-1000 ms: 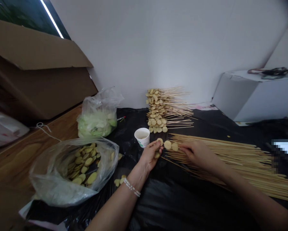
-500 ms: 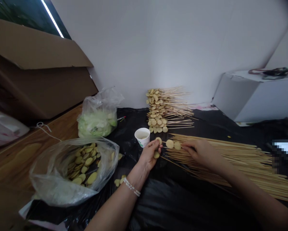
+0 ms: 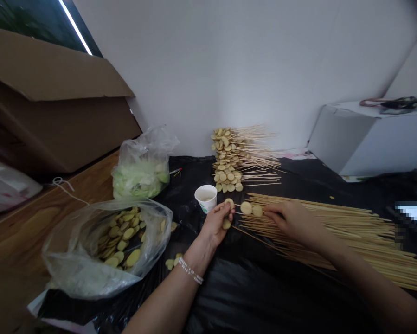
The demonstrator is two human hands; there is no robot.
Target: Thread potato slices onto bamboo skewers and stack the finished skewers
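Slices [image 3: 133, 257] in open bag [image 3: 97, 280], bagged greens [image 3: 140, 182]

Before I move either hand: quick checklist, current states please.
1. Left hand gripping a round pale-yellow slice at the thumb: ok.
2. Right hand pinching the thin wooden skewer: ok.
3. Two further slices on the skewer, between the hands: ok.
4. Skewer tip through the thumb-held slice: cannot tell, too small.
5. White paper cup with green print upright: ok.
6. All slices inside the open clear plastic bag: not ok, some loose slices lie outside on the black plastic sheet.
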